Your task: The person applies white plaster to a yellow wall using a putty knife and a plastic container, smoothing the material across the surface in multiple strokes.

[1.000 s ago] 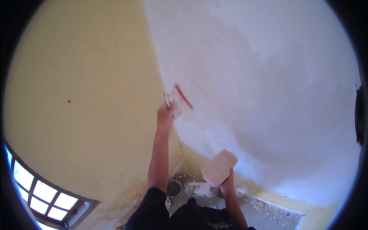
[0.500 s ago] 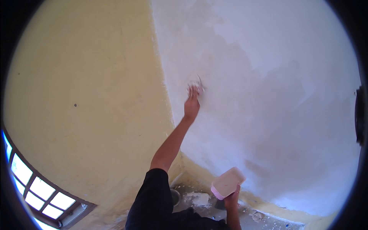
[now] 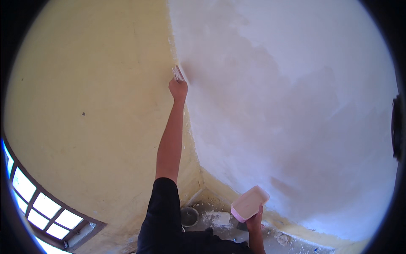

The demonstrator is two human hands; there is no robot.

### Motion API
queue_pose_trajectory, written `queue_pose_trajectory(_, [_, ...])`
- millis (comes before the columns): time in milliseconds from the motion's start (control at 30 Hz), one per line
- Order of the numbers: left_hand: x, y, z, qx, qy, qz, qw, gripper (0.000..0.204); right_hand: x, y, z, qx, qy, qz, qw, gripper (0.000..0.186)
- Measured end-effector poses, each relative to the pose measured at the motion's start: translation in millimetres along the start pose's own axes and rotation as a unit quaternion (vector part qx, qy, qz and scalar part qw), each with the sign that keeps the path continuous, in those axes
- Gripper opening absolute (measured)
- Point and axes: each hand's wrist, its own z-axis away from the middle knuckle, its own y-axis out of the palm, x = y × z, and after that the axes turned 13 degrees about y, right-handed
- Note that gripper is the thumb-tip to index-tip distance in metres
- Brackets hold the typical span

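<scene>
My left hand (image 3: 178, 89) reaches up into the corner of two walls. It is closed on a putty knife (image 3: 178, 73), a flat blade smeared with white, which meets the corner line. Right of it stretches a wall coated in white putty (image 3: 270, 114) with greyer, damp-looking patches. Low on the right, my right hand (image 3: 255, 221) grips a pink rectangular tub (image 3: 250, 203) by its side. The tub is tilted, and I cannot make out how much is in it.
The adjoining wall (image 3: 97, 76) on the left is bare yellow. A window (image 3: 50, 211) with a dark frame lies at lower left. On the white-spattered floor stand a dark bucket (image 3: 189, 216) and a whitish slab (image 3: 219, 218). A dark object (image 3: 396, 127) juts in at the right edge.
My left hand has swept the putty knife up and left across the white wall to the corner. My right hand and the tub have barely shifted.
</scene>
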Motion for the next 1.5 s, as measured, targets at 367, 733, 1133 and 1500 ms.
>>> queue_pose_trajectory(367, [-11.2, 19.5, -103.1, -0.059, 0.010, 0.029, 0.998, 0.022, -43.0, 74.2, -49.7, -0.012, -0.019, 0.001, 1.000, 0.057])
queue_pose_trajectory(733, [-112.2, -23.6, -23.2, 0.062, 0.148, 0.092, 0.983, 0.037, -69.6, 75.8, -62.5, -0.010, 0.000, 0.018, 1.000, 0.060])
queue_pose_trajectory(1133, [50.7, -38.2, -65.7, -0.028, 0.053, 0.121, 0.991, 0.022, -68.9, 46.6, -67.3, -0.039, -0.009, 0.017, 0.999, 0.057])
queue_pose_trajectory(1500, [139.2, 54.5, -22.0, 0.028, 0.185, 0.051, 0.981, 0.056, -79.4, 52.8, -78.8, -0.033, -0.016, 0.004, 0.999, 0.055])
